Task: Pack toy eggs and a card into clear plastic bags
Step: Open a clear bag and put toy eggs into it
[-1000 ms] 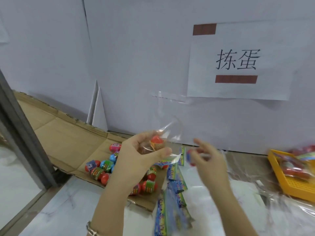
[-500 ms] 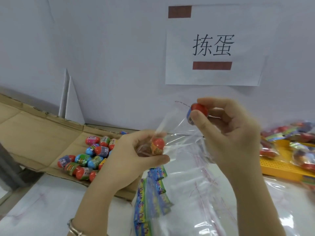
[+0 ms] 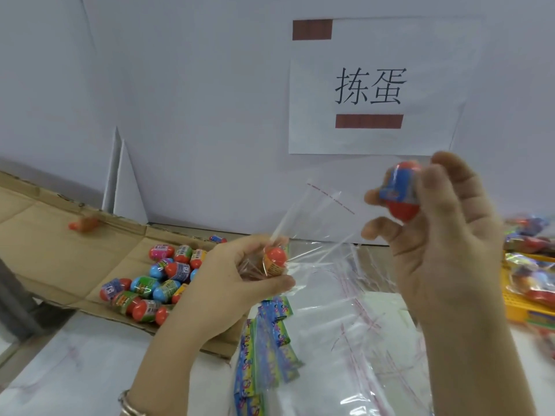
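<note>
My left hand [image 3: 237, 274] grips the bottom of a clear plastic bag [image 3: 318, 214] that holds an orange-topped toy egg [image 3: 274, 259]. The bag's open mouth stands up and to the right. My right hand [image 3: 441, 232] holds a red egg with a blue wrapper [image 3: 401, 192] in its fingertips, just right of the bag's mouth and above it. A pile of loose toy eggs [image 3: 156, 280] lies on flattened cardboard [image 3: 54, 256] at the left. A stack of colourful cards [image 3: 264, 343] lies on the table below my left hand.
Several empty clear bags [image 3: 360, 340] lie spread on the white table. A yellow tray [image 3: 525, 295] with packed bags stands at the right edge. A white wall with a paper sign [image 3: 372, 85] closes the back. A small orange piece [image 3: 85, 225] lies on the cardboard.
My right hand has risen and moved right with the red and blue egg, from table level to beside the bag's mouth. My left hand still holds the bag with one egg.
</note>
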`<state>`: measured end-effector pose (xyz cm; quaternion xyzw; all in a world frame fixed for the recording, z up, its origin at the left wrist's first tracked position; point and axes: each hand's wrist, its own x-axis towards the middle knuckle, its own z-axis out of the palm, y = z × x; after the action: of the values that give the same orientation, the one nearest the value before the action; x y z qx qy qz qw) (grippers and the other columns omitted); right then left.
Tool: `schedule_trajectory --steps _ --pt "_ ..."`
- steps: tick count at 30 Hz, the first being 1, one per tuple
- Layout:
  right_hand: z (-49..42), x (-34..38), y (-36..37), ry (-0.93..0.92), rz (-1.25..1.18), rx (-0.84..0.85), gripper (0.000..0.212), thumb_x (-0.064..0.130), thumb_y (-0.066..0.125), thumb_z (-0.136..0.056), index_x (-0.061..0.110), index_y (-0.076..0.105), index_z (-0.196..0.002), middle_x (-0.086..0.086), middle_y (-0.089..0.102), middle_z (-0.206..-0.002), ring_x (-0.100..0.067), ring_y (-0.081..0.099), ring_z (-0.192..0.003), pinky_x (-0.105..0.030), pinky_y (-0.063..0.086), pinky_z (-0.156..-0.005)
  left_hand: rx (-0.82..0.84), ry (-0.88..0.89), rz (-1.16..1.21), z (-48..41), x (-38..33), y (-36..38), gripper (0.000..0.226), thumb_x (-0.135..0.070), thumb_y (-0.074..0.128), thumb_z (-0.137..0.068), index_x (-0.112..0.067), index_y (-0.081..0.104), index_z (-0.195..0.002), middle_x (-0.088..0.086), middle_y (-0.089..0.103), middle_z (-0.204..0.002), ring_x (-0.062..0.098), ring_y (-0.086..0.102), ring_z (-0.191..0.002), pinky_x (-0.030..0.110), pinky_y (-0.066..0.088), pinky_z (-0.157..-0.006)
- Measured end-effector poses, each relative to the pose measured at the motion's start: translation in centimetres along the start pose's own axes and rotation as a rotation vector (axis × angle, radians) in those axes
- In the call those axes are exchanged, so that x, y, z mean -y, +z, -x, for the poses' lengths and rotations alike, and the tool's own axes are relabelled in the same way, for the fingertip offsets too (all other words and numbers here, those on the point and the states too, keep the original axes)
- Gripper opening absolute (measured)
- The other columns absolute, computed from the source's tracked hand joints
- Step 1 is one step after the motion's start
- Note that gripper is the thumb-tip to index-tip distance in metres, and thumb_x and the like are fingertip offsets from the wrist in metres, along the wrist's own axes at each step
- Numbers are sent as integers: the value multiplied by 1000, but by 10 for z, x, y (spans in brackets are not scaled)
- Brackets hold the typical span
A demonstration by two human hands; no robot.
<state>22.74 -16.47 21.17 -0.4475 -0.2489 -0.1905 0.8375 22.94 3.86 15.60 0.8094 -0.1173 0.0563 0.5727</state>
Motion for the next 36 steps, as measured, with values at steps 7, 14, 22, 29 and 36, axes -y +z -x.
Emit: schedule_trajectory --steps 7,14,22,29,36 --pt "3 -9 -9 -26 766 194 19 36 73 -75 42 71 -93 9 61 -101 -13 65 -85 -14 50 -71 9 32 22 0 -3 -2 50 -38 83 -56 -47 69 -104 -13 75 -92 0 69 -70 11 51 -65" --pt "6 -2 -6 -86 949 343 38 16 72 -84 41 62 -111 15 58 -100 -11 60 -90 -20 49 -79 2 40 -16 1 -2 -4 51 -35 83 -59 -51 67 -104 -17 75 -94 4 71 -84 13 53 -76" --pt "7 3 -4 -79 1224 437 11 40 66 -74 47 64 -83 44 46 -109 23 40 -102 -33 35 -89 20 42 -118 3 -5 -6 47 -20 85 -69 -39 69 -109 -23 72 -99 -6 66 -93 9 49 -80" --pt "6 -5 -2 -139 1313 420 10 54 43 -86 60 52 -86 25 61 -83 9 40 -100 -34 19 -79 87 12 38 2 -5 2 45 -28 86 -69 -31 70 -111 -11 75 -101 11 72 -89 21 56 -80" --pt "1 -15 -6 -233 526 -136 46 60 68 -70 38 55 -107 11 58 -101 -10 55 -90 -35 46 -76 118 3 287 -1 -8 10 39 -20 83 -70 -27 72 -107 2 75 -103 21 72 -96 25 56 -84"
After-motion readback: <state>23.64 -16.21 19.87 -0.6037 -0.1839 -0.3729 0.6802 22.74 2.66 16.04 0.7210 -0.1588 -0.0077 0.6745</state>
